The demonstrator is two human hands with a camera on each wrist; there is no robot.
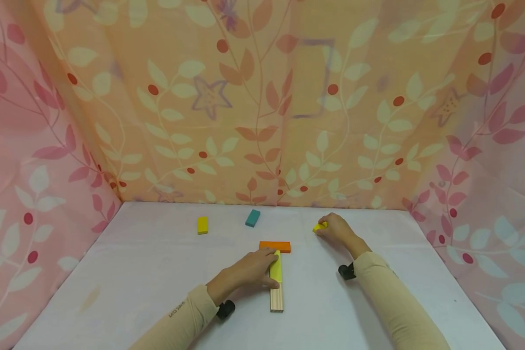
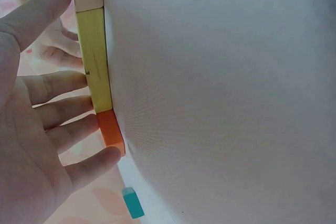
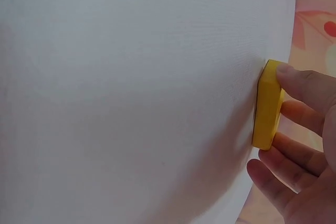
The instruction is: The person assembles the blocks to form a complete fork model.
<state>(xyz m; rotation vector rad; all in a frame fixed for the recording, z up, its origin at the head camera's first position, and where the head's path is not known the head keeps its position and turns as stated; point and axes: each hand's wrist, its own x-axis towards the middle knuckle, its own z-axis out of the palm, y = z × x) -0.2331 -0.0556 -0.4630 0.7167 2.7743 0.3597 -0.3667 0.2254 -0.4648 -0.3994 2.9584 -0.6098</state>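
Right hand (image 1: pixel 338 232) has its fingers clamped on a yellow block (image 3: pixel 268 108) toward the back right of the bench (image 1: pixel 144 272), left hand (image 1: pixel 251 270) has its fingers apart along a lime block (image 1: pixel 276 270), so imo touch lightly there or you might nudge it off the orange block (image 1: pixel 275 246).

Over there the right hand (image 1: pixel 338 231) pinches a yellow block (image 3: pixel 268 106); the left hand (image 1: pixel 251 269) touches a flat T: orange block (image 1: pixel 281 246) crosswise, lime block (image 1: pixel 277 271) and wooden block (image 1: pixel 276 300) end to end as its stem.
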